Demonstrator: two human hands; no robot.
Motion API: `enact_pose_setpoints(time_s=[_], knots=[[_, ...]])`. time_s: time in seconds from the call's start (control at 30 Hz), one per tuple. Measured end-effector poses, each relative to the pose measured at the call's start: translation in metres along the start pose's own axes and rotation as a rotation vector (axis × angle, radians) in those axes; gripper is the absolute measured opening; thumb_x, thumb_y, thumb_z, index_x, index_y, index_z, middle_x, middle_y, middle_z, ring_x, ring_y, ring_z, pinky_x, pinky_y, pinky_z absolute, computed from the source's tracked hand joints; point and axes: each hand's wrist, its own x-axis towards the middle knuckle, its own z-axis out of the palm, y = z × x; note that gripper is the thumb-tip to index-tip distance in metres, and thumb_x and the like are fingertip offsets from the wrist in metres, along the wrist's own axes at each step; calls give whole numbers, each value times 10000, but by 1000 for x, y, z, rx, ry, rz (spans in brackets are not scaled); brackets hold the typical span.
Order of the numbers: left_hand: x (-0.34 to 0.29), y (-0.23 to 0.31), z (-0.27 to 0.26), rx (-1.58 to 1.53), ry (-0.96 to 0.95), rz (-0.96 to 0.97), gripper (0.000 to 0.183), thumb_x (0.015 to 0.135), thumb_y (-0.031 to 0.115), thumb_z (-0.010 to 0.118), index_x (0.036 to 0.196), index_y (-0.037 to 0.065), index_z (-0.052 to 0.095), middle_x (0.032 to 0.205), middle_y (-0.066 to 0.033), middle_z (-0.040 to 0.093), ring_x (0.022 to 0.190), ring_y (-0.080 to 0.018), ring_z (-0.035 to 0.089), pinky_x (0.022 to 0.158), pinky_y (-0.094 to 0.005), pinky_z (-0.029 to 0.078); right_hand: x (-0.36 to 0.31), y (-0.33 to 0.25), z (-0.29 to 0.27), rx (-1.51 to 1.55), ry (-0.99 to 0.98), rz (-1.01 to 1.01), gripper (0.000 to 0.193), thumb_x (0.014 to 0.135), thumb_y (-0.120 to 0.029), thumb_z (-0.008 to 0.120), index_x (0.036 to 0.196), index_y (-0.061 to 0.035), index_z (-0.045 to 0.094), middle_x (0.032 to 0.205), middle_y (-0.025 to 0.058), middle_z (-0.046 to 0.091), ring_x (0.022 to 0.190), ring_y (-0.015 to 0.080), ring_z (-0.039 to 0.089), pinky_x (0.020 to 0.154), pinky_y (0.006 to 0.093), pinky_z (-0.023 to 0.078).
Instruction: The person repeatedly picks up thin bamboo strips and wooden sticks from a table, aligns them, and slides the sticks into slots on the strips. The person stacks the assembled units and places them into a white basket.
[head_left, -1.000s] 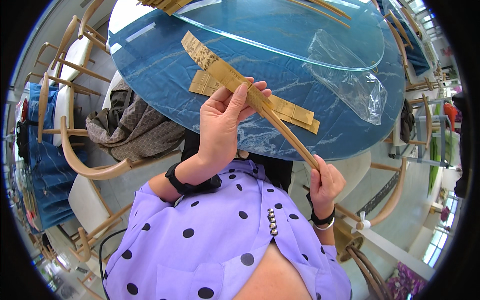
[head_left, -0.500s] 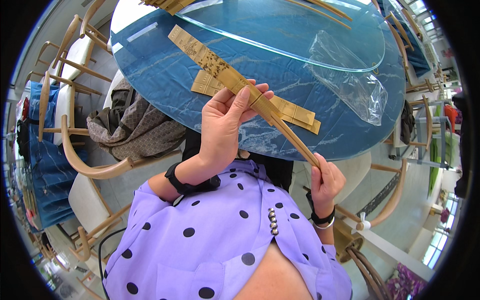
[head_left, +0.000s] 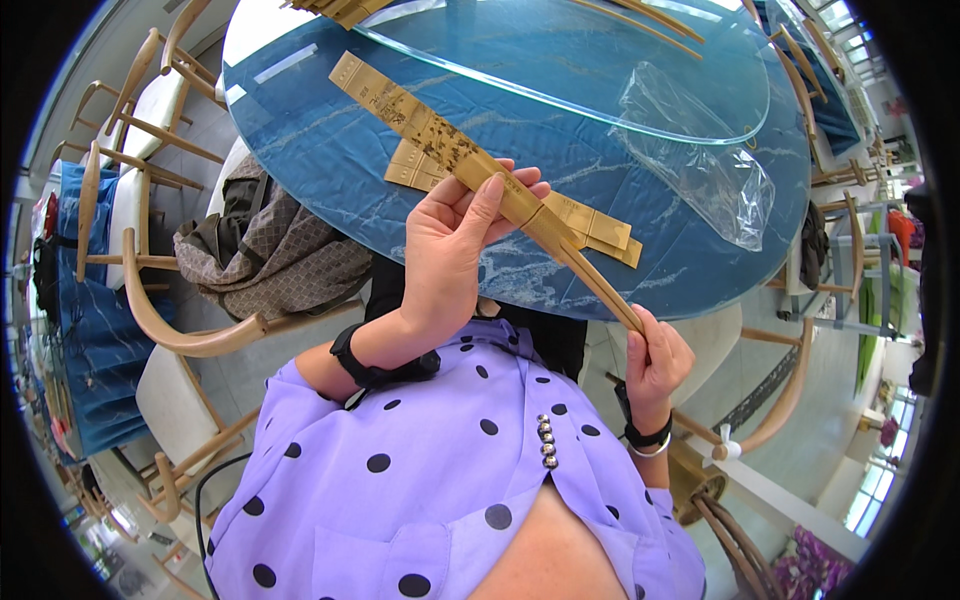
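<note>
A long gold paper chopstick sleeve (head_left: 405, 112) with dark printed decoration slants over the table from upper left to lower right. My left hand (head_left: 455, 230) pinches it around its middle, thumb on top and fingers beneath. Wooden chopsticks (head_left: 603, 288) stick out of the sleeve's lower right end. My right hand (head_left: 655, 365) grips their tips between thumb and fingers, close to the table's near edge. More gold chopstick sleeves (head_left: 590, 226) lie on the table under the held one, partly hidden by it and by my left hand.
The round table (head_left: 320, 170) has a blue marbled cover and a glass turntable (head_left: 560, 90). A crumpled clear plastic bag (head_left: 710, 170) lies at right. More gold sleeves (head_left: 345, 10) and wooden chopsticks (head_left: 650, 25) rest at the far side. A patterned bag (head_left: 270, 245) sits on a wooden chair (head_left: 195, 345).
My right hand has shifted slightly right with the chopstick tips. The sleeve's upper end has moved a little to the left, and its lower end covers slightly more of the chopsticks.
</note>
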Motion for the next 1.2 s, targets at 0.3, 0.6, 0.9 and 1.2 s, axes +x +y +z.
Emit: enact_pose_setpoints(time_s=[0.3, 0.6, 0.9, 1.2], knots=[[4, 1, -3, -22, 13, 28, 285, 1035, 190, 548, 1173, -56, 589, 1156, -204, 680, 1087, -293, 684, 955, -384, 569, -3, 0, 1, 13, 4, -4, 230, 920, -132, 688, 1103, 7, 698, 648, 63, 520, 517, 206, 499, 481, 316, 379], [6, -1, -5, -62, 9, -4, 285, 1039, 189, 539, 1176, -57, 589, 1150, -196, 682, 1093, -290, 680, 980, -387, 556, -2, 1, 1, 29, 5, 5, 231, 920, -128, 687, 1106, 9, 696, 656, 72, 529, 524, 212, 503, 488, 320, 389], [-4, -6, 0, -26, -7, 3, 283, 1041, 184, 534, 1191, -49, 590, 1155, -197, 680, 1105, -288, 675, 987, -389, 551, 1, -4, 7, 52, 20, 7, 223, 927, -132, 680, 1100, 8, 698, 637, 66, 508, 512, 207, 487, 479, 321, 373], [4, 3, -5, -14, -20, 46, 259, 1035, 160, 542, 1172, -55, 591, 1156, -198, 685, 1096, -284, 680, 990, -390, 550, 0, -2, 5, 50, 22, 14, 225, 935, -140, 675, 1101, 12, 692, 641, 64, 503, 514, 201, 480, 481, 318, 369]])
